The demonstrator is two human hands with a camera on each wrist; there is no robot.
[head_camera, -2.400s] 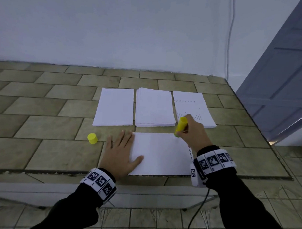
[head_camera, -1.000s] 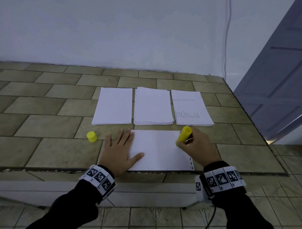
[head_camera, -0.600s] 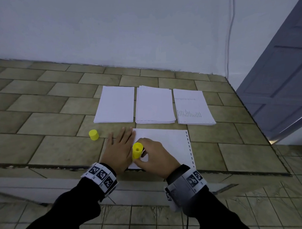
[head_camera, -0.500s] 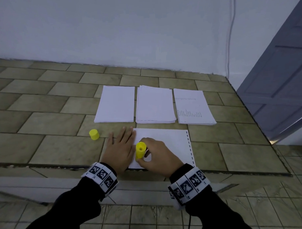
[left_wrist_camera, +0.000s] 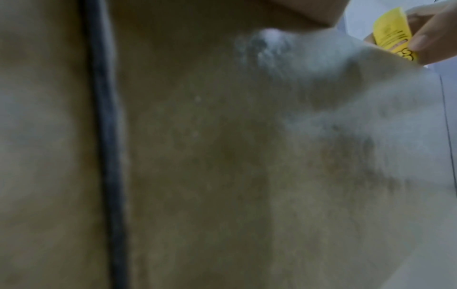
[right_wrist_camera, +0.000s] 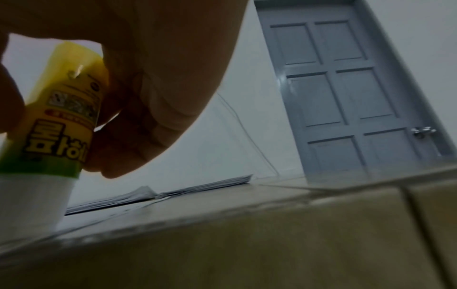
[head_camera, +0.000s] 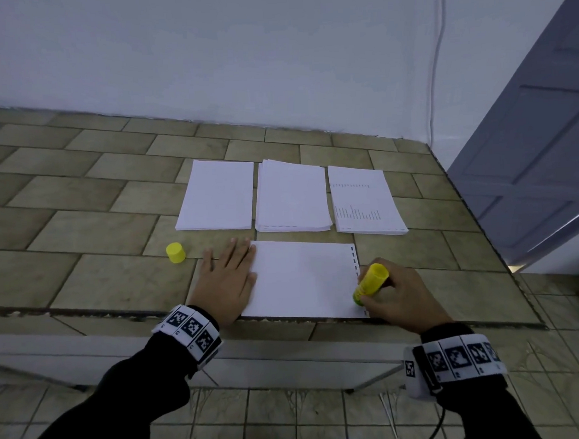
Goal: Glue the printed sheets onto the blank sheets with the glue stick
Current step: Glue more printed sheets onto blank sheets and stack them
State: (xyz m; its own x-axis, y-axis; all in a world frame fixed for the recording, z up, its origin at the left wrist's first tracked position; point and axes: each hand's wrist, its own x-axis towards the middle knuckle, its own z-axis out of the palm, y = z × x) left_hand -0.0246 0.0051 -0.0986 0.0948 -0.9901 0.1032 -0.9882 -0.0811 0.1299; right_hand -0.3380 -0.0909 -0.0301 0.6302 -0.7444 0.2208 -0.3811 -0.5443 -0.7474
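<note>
Down at the near edge of the tan tiled tabletop [head_camera: 85, 233] lies a white sheet of paper with a dashed printed strip along its right edge [head_camera: 303, 278], set crosswise. The left hand [head_camera: 227, 280] lies flat with straight fingers, palm down, partly on the tiles and partly on the sheet's left edge, holding nothing. The right hand [head_camera: 397, 296] has its fingers and thumb curled round a yellow glue stick with a green band and white base [head_camera: 371, 283], which tilts with its lower end on the sheet's near right corner; the right wrist view shows that white end meeting the paper [right_wrist_camera: 32, 205]. A small yellow cylindrical cap [head_camera: 175, 252] stands on the tiles left of the left hand, apart from it. Behind the sheet three piles lie side by side: a blank white stack [head_camera: 216, 195] on the left, a thicker white stack [head_camera: 292, 196] in the middle, and a stack topped by a page with faint printed text [head_camera: 363, 200] on the right. A grey panelled door [head_camera: 536, 178] stands at the right, beside a white wall [head_camera: 243, 56]
</note>
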